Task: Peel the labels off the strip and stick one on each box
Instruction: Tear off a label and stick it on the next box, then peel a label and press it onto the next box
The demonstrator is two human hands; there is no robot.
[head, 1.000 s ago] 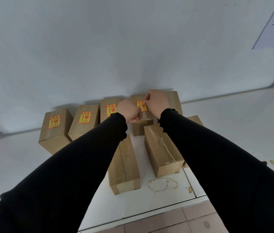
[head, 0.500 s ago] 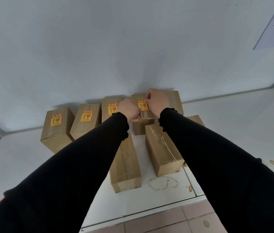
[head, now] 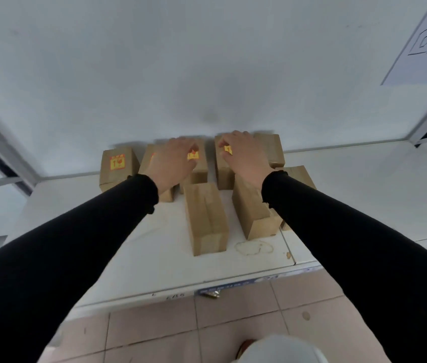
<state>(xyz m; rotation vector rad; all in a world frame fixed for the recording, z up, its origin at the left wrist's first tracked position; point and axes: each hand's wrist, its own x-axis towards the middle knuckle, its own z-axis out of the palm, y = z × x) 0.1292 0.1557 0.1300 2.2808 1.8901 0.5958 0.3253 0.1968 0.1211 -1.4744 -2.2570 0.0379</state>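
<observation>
White wall (head: 181,61) rises behind the pale table (head: 141,247) where our cardboard boxes stand in two rows, the back row against the wall. Our left hand (head: 173,163) lies flat, fingers spread loose, over the second and third back boxes, partly covering a yellow label (head: 192,155). Our right hand (head: 244,154) rests on the fourth back box (head: 224,174), fingers curled at its label (head: 227,149); whether they pinch it we cannot tell.
</observation>
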